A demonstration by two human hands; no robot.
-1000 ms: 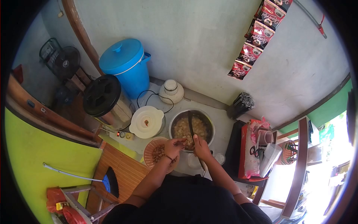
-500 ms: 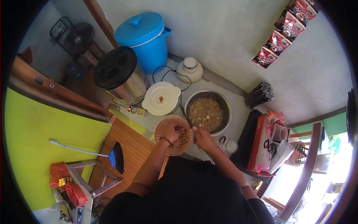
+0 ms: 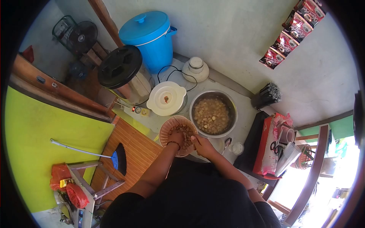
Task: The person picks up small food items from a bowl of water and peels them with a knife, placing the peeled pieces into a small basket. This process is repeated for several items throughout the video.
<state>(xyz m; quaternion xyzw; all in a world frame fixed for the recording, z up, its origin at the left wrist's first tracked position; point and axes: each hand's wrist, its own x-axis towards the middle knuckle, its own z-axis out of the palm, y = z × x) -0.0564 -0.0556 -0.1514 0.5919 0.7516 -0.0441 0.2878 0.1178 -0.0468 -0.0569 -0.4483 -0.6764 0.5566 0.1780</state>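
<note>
A pink plastic basket (image 3: 164,131) sits at the table's front edge, with small brown chunks (image 3: 187,132) inside it. My left hand (image 3: 175,137) reaches down into the basket, its fingers among the chunks and mostly hidden by them. The basket's right rim is gripped by my right hand (image 3: 203,146), thumb uppermost. Just beyond, a wide steel basin (image 3: 232,119) holds pale pieces (image 3: 211,115) in cloudy liquid. A white-lidded container (image 3: 166,98) stands behind the basket.
A spoon (image 3: 227,143) and a small glass (image 3: 238,148) lie right of my right hand. Behind are a blue lidded bucket (image 3: 154,49), a black-lidded canister (image 3: 121,66) and a round white jar (image 3: 195,70). A power strip (image 3: 140,111) lies left; a red box (image 3: 263,146) stands right.
My left hand has shifted down and left within the basket, and its fingers now sit deeper among the chunks. More chunks are visible around it. My right hand stays on the rim.
</note>
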